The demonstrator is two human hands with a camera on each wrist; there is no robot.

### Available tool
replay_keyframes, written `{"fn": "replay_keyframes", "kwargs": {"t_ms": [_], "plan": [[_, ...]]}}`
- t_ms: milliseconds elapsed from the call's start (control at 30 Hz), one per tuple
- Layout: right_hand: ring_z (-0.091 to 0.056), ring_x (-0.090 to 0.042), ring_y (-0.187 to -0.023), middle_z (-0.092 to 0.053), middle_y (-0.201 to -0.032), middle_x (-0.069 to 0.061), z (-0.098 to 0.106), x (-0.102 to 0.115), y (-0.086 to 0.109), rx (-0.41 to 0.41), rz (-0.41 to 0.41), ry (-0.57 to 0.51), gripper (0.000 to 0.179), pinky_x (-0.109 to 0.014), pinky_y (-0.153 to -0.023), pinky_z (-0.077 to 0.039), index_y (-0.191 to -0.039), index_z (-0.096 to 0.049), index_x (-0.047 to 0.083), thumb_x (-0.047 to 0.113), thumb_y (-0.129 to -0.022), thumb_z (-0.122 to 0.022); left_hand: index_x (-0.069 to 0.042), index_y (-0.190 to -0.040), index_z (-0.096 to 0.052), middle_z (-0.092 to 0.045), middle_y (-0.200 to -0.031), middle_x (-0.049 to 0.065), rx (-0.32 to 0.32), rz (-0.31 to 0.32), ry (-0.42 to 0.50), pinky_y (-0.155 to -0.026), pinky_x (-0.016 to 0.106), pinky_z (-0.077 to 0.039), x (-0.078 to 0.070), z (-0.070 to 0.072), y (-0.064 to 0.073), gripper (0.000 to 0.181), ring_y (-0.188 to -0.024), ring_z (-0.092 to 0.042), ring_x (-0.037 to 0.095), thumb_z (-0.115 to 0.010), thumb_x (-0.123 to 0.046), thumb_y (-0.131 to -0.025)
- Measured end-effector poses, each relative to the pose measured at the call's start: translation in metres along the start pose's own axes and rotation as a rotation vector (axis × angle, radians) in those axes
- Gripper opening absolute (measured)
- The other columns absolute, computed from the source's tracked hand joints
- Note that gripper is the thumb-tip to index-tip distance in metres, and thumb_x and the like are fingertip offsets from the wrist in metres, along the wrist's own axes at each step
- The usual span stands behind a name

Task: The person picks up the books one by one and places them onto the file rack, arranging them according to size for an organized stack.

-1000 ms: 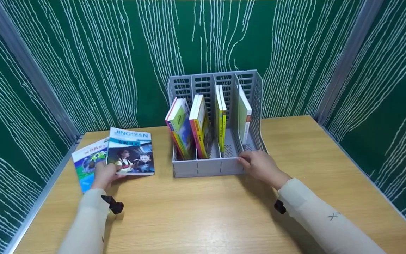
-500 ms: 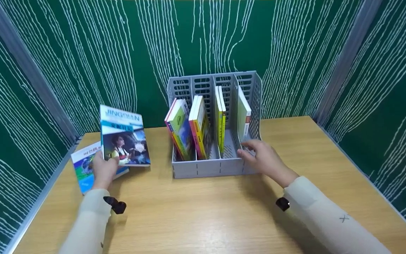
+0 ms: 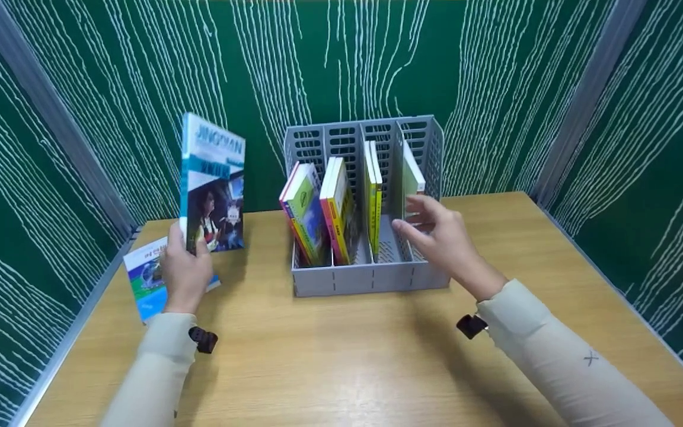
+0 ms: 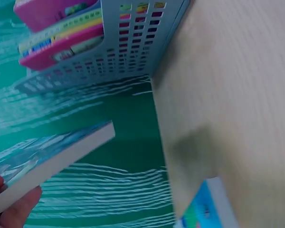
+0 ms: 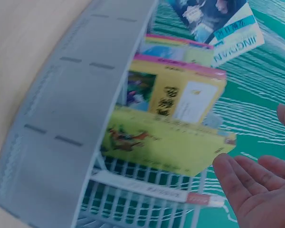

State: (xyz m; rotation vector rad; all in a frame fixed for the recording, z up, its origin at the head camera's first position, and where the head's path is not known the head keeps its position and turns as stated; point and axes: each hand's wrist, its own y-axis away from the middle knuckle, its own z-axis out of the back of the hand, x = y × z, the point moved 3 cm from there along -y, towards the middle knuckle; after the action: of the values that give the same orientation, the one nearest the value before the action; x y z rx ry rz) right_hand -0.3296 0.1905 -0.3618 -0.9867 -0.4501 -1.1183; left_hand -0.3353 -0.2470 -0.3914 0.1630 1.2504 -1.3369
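In the head view my left hand grips a book with "JINGDIAN" on its blue-white cover, raised off the table with its top edge up. In the left wrist view fingers and thumb pinch that book at its edge. My right hand holds nothing; its fingers are spread before the right-hand compartment of a grey file rack. There a thin white-edged book stands, partly hidden by the fingers. The right wrist view shows the palm close to a yellow book.
Another blue-green book lies on the wooden table, partly behind the left hand. Colourful books, pink-and-yellow books and yellow books stand in the other compartments. Green walls with white lines enclose the table.
My left hand has lifted the JINGDIAN book off the other book and turned it upright. My right hand has let go of the rack's front edge and risen.
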Motion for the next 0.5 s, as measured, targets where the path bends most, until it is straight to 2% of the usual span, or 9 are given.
{"fn": "replay_keyframes", "kwargs": {"t_ms": [67, 300, 400, 500], "plan": [[-0.076, -0.038, -0.119, -0.073, -0.137, -0.021, 0.000, 0.006, 0.000, 0.000, -0.010, -0.022, 0.053, -0.053, -0.104, -0.062, -0.152, -0.058, 0.004, 0.021, -0.105, -0.075, 0.005, -0.141, -0.056, -0.071, -0.134, 0.029, -0.028, -0.087, -0.025, -0.105, 0.063, -0.059, -0.009, -0.001, 0.002, 0.034, -0.121, -0.072, 0.048, -0.060, -0.002, -0.108], [-0.073, -0.035, -0.127, -0.069, -0.145, -0.018, -0.001, 0.022, 0.002, 0.018, -0.055, -0.137, 0.058, -0.049, -0.108, -0.060, -0.155, -0.054, 0.005, 0.020, -0.104, -0.076, 0.005, -0.139, -0.057, -0.074, -0.131, 0.029, -0.100, -0.430, -0.081, -0.097, 0.061, -0.062, -0.042, -0.005, 0.012, 0.036, -0.120, -0.074, 0.048, -0.065, 0.005, -0.103], [-0.073, -0.034, -0.128, -0.068, -0.146, -0.018, -0.002, 0.028, 0.003, 0.028, -0.063, -0.186, 0.060, -0.044, -0.108, -0.060, -0.157, -0.052, 0.005, 0.020, -0.104, -0.076, 0.004, -0.136, -0.059, -0.077, -0.122, 0.028, -0.128, -0.575, -0.093, -0.086, 0.058, -0.066, -0.054, -0.008, 0.016, 0.039, -0.108, -0.079, 0.048, -0.069, 0.009, -0.099], [-0.072, -0.035, -0.129, -0.067, -0.148, -0.019, -0.004, 0.033, 0.005, 0.041, -0.063, -0.250, 0.062, -0.035, -0.106, -0.061, -0.158, -0.049, 0.004, 0.017, -0.104, -0.076, 0.004, -0.135, -0.060, -0.079, -0.111, 0.027, -0.155, -0.708, -0.116, -0.070, 0.051, -0.067, -0.064, -0.011, 0.020, 0.043, -0.084, -0.080, 0.042, -0.069, 0.014, -0.094]]}}
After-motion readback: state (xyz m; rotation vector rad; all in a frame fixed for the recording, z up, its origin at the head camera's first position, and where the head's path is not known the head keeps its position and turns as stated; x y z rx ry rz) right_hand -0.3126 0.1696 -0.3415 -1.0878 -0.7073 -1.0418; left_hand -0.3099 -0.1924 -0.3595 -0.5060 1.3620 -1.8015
